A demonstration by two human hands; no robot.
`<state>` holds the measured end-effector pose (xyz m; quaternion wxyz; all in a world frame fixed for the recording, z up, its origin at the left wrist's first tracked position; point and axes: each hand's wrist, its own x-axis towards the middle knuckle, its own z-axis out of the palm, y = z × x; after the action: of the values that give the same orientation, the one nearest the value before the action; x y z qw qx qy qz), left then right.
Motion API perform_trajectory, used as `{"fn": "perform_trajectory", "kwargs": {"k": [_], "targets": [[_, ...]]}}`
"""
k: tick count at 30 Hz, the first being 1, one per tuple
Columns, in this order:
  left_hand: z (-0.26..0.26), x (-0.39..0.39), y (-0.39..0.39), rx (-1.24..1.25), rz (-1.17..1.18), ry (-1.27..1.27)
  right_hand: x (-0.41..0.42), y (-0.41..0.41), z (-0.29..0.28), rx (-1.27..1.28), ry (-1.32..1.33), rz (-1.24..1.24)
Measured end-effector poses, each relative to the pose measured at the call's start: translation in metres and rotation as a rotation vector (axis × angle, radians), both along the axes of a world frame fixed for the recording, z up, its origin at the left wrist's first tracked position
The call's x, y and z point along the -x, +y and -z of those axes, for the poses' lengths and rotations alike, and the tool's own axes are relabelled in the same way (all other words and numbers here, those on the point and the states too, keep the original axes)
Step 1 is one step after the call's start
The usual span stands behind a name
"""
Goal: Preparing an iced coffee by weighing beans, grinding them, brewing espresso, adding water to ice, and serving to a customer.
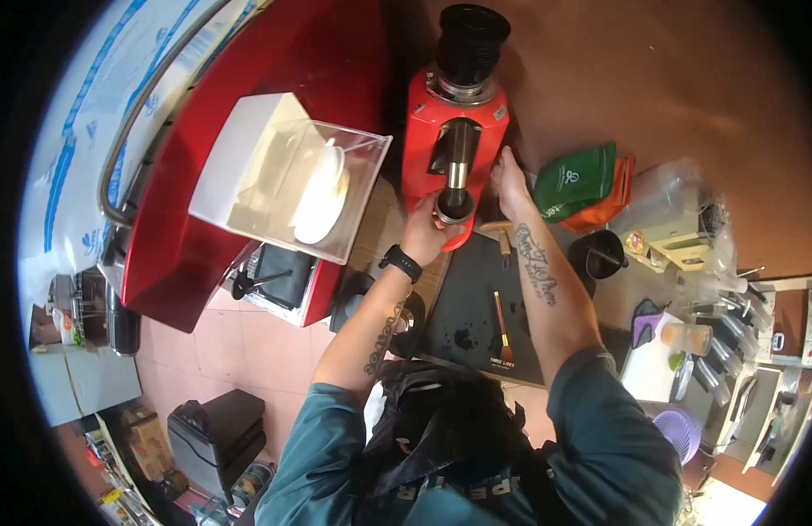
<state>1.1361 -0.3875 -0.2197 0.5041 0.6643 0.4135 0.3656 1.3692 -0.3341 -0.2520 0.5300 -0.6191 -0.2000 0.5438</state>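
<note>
A red coffee grinder (417,135) stands before me with a black bellows hopper (473,41) on top. My left hand (420,231) grips a small metal dosing cup (454,217) directly beneath the grinder's metal spout (457,174); dark material shows inside the cup. On the grinder's right side, my right hand (509,187) reaches up with palm turned and fingers extended, nothing visible in it. Whether its fingertips touch the housing is unclear. Below lies a black mat (468,276) with a wood-handled brush (502,322), dark grounds (466,337) and a T-shaped wooden-handled tool (504,242).
Left stands a red espresso machine (176,263) bearing a clear box (373,177) of white discs. Green (577,187) and orange (596,214) pouches and a black cup (598,255) sit right of my right forearm. Clear cups (728,335) and a purple fan (676,434) lie farther right.
</note>
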Motion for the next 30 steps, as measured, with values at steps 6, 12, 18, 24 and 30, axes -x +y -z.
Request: {"fn": "perform_trajectory", "kwargs": {"k": [6,12,18,24,30], "targets": [[0.024,0.006,0.007,0.018,0.020,-0.067,-0.047,-0.047,0.001,0.130,-1.167,-0.703],[0.023,0.003,0.005,0.050,0.016,-0.095,0.034,-0.183,-0.072,0.760,-1.215,-1.059],[0.036,0.007,0.019,0.071,0.036,-0.081,0.048,-0.255,-0.015,0.541,-1.169,-1.076],[0.030,0.007,0.012,0.016,0.009,-0.079,0.045,-0.172,-0.153,-0.546,-1.251,-0.386],[0.030,-0.002,0.007,0.123,-0.010,-0.114,0.018,-0.090,-0.133,-0.776,-1.668,-0.629]]}}
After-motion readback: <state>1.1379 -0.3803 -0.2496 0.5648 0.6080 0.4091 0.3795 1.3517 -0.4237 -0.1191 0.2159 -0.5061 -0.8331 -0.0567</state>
